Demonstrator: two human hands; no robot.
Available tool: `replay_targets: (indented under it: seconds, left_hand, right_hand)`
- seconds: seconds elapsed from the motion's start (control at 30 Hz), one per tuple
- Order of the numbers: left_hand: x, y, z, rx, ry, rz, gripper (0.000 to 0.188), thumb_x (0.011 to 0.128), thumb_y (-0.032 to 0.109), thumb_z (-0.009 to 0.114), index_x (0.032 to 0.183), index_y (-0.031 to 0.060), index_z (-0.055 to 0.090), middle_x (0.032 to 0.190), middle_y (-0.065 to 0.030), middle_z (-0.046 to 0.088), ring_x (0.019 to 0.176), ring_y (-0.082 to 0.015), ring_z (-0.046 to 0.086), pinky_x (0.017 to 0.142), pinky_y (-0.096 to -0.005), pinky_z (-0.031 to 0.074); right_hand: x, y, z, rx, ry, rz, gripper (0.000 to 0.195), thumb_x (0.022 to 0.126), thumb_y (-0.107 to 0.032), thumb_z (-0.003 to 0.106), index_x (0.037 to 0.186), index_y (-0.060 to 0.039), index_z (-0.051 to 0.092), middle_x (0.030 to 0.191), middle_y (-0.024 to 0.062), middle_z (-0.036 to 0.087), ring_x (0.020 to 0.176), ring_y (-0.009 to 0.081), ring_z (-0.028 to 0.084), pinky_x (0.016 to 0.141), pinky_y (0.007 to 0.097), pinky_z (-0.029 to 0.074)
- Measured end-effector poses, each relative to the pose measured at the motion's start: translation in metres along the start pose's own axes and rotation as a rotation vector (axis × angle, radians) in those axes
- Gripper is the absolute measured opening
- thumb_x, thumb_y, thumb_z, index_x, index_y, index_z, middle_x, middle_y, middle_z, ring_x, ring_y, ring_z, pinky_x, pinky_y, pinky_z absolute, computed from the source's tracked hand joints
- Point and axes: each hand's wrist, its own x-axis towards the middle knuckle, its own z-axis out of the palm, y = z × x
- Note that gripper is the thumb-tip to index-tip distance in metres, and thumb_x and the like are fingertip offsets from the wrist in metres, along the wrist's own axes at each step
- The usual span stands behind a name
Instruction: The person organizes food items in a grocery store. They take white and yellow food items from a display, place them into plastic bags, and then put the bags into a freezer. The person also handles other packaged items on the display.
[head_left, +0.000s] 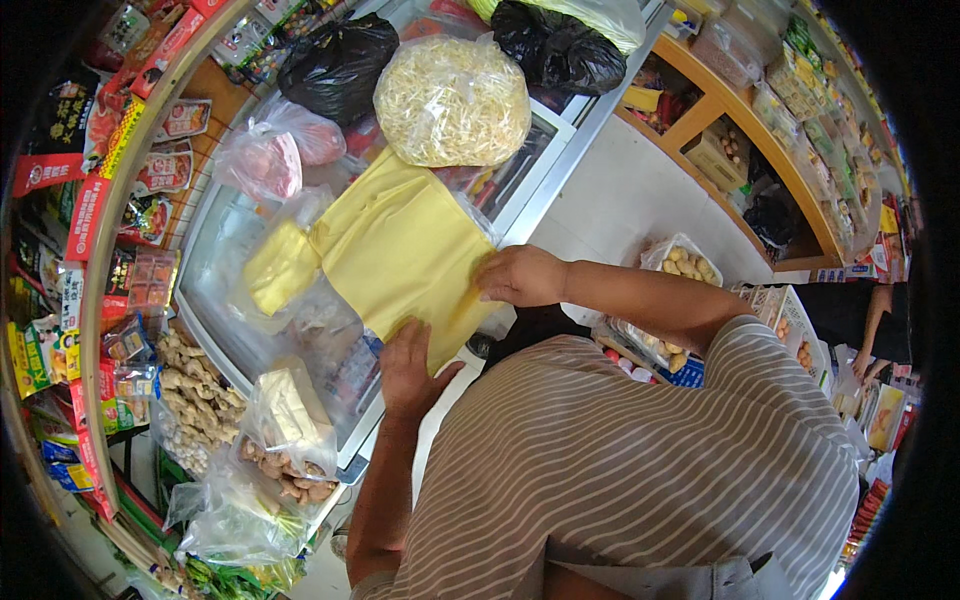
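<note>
A large, soft yellow sheet (409, 251), which looks like bean curd skin, lies over a glass-topped freezer case (225, 247). My right hand (523, 275) has its fingers curled on the sheet's right edge. At the sheet's lower edge, my left hand (411, 367) rests with its fingers on the surface and its thumb spread away. Left of the sheet is a clear bag with a folded yellow piece (281, 266). Touching its far end is a big clear bag of bean sprouts (452, 101). The undersides of the sheet and my fingertips are partly hidden.
Black plastic bags (341, 67) and bagged pink meat (262, 165) sit on the case. Nearer are bagged white blocks (289, 409) and ginger (199, 382). Packet shelves (94, 217) line the left, a wooden shelf unit (686, 120) the right. Another person's arm (874, 322) shows far right.
</note>
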Motion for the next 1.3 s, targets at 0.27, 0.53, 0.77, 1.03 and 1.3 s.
replay_targets:
  seconds: [0.27,0.53,0.77,1.03,1.3]
  left_hand:
    - [0.043,-0.030,-0.028,-0.030,0.292,-0.301,0.058,0.084,-0.002,0.056,0.140,-0.0046,0.046,0.136,-0.0259,0.055,0.123,-0.0408,0.055,0.106,-0.0448,0.043]
    - [0.025,-0.001,-0.148,-0.160,0.244,-0.226,0.030,0.092,-0.003,0.054,0.121,-0.0002,0.063,0.118,-0.0212,0.066,0.113,-0.0351,0.064,0.097,-0.0397,0.049]
    - [-0.053,0.012,-0.058,-0.404,-0.041,-0.235,0.021,0.094,0.017,0.065,0.109,0.0027,0.068,0.105,-0.0171,0.070,0.098,-0.0359,0.066,0.087,-0.0423,0.053]
    - [0.002,-0.031,-0.027,-0.197,-0.081,-0.138,0.031,0.097,0.025,0.060,0.109,-0.0026,0.068,0.131,-0.0233,0.060,0.119,-0.0410,0.056,0.104,-0.0449,0.043]
    - [0.075,-0.052,-0.031,0.124,0.160,-0.188,0.033,0.093,0.024,0.063,0.115,0.0002,0.065,0.132,-0.0204,0.057,0.118,-0.0411,0.054,0.100,-0.0486,0.046]
  right_hand:
    - [0.125,-0.043,-0.074,-0.287,0.130,0.067,0.029,0.099,-0.039,0.051,0.099,-0.0131,0.064,0.081,0.0151,0.068,0.078,0.0382,0.067,0.068,0.0510,0.052]
    - [0.059,-0.080,-0.122,-0.280,0.405,-0.326,0.011,0.092,-0.022,0.063,0.101,-0.0162,0.066,0.095,0.0056,0.070,0.081,0.0291,0.068,0.065,0.0442,0.054]
    - [-0.042,-0.060,-0.042,0.030,-0.001,-0.022,0.014,0.095,-0.022,0.062,0.105,-0.0134,0.061,0.087,0.0074,0.067,0.079,0.0323,0.066,0.068,0.0443,0.053]
    - [0.030,-0.001,-0.015,-0.051,-0.142,0.155,0.022,0.100,-0.032,0.052,0.098,-0.0111,0.060,0.100,0.0109,0.065,0.094,0.0341,0.064,0.077,0.0491,0.051]
    - [0.057,0.021,-0.020,-0.184,0.020,-0.023,0.016,0.091,-0.022,0.065,0.088,-0.0075,0.071,0.149,0.0181,0.044,0.142,0.0385,0.036,0.114,0.0503,0.034]
